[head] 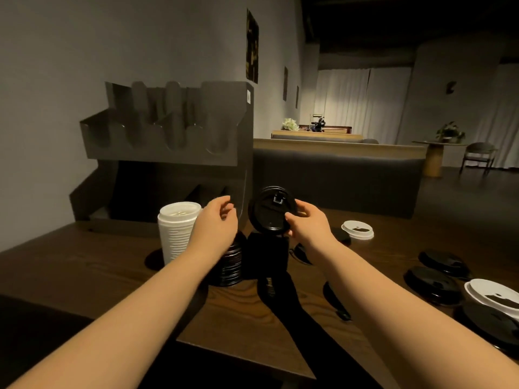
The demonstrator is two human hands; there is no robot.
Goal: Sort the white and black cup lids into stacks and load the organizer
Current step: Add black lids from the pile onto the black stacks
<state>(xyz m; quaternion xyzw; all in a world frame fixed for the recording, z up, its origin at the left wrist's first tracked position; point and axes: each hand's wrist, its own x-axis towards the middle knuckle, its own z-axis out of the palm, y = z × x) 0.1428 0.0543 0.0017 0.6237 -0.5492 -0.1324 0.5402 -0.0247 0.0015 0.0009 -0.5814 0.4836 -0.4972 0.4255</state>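
A black lid [271, 209] is pinched, tilted on edge, by the right hand [307, 221]. The left hand [216, 223] is held loosely curled, gripping nothing, above the black stack [229, 263], beside the white stack [175, 230].

A dark brown wood-grain tabletop [84, 265] is seen. A ribbed stack of white plastic cup lids [175, 234] is set beside a glossy stack of black plastic cup lids [229, 265]. Loose black lids and white round plastic lids [357, 229] are scattered toward the right edge. A matte dark grey organizer [168, 141] is seen at the far edge.
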